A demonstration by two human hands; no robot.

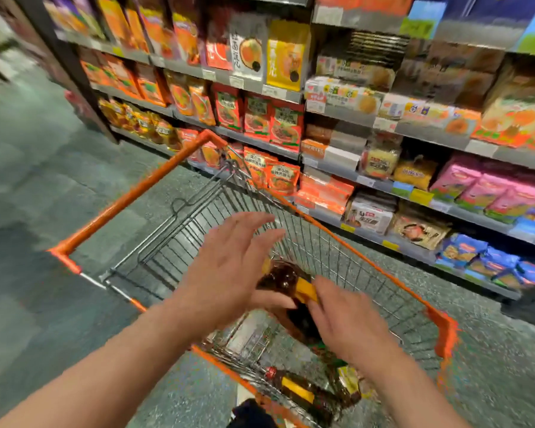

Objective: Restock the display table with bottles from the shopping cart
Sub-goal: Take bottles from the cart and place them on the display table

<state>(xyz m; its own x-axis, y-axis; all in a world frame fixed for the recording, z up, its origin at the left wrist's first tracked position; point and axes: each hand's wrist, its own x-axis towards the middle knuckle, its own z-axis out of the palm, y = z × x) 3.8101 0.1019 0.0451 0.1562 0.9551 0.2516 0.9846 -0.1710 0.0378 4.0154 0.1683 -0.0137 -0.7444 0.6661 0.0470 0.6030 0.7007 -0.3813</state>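
A dark bottle (280, 279) with a yellow label lies tilted over the wire shopping cart (130, 196), between my two hands. My right hand (349, 322) lies over its lower body, fingers reaching onto the yellow label and thumb hidden beneath. My left hand (229, 267) is at the bottle's left side with fingers spread and straight, its thumb running under the bottle. A second dark bottle (300, 393) with a red cap and yellow label lies in the near end of the cart. The display table is not in view.
The cart has an orange rim and stands in an aisle on a grey speckled floor (44, 186). Shelves (352, 171) packed with food packets run along the right and far side, close to the cart's right edge. More packaged goods lie in the cart's near end.
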